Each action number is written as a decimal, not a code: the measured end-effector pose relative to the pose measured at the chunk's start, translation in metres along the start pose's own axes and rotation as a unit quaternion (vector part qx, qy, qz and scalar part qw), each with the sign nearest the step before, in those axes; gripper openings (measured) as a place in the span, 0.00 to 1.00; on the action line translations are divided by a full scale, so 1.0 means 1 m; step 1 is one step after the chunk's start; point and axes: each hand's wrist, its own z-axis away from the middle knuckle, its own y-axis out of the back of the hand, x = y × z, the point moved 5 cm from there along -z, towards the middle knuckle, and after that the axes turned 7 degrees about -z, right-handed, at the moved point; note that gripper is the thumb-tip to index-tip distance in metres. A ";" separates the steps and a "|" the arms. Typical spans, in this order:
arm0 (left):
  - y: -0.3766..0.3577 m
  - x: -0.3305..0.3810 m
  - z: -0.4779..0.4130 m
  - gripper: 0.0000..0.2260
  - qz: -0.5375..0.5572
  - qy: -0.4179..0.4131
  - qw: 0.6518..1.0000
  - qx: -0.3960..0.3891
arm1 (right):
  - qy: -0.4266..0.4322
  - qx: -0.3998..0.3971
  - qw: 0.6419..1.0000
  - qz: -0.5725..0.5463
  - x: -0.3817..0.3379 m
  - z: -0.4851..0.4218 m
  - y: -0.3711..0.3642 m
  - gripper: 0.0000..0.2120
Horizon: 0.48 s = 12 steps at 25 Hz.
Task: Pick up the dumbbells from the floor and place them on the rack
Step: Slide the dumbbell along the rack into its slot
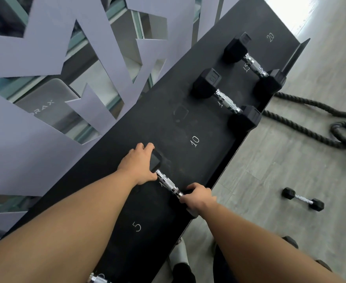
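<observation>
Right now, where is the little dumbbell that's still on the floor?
In the head view, the small dumbbell lies on the grey floor at the right, beside the rack, below the coiled black rope and right of the right hand.

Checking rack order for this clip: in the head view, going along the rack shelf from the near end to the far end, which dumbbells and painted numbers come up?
Painted 5 → dumbbell held at its ends by left hand and right hand → painted 10 → second dumbbell → third dumbbell → painted 20.
</observation>
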 end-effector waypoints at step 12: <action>0.082 0.050 -0.072 0.37 0.014 0.046 0.998 0.044 | 0.065 0.028 0.996 0.057 -0.069 -0.059 0.126 0.24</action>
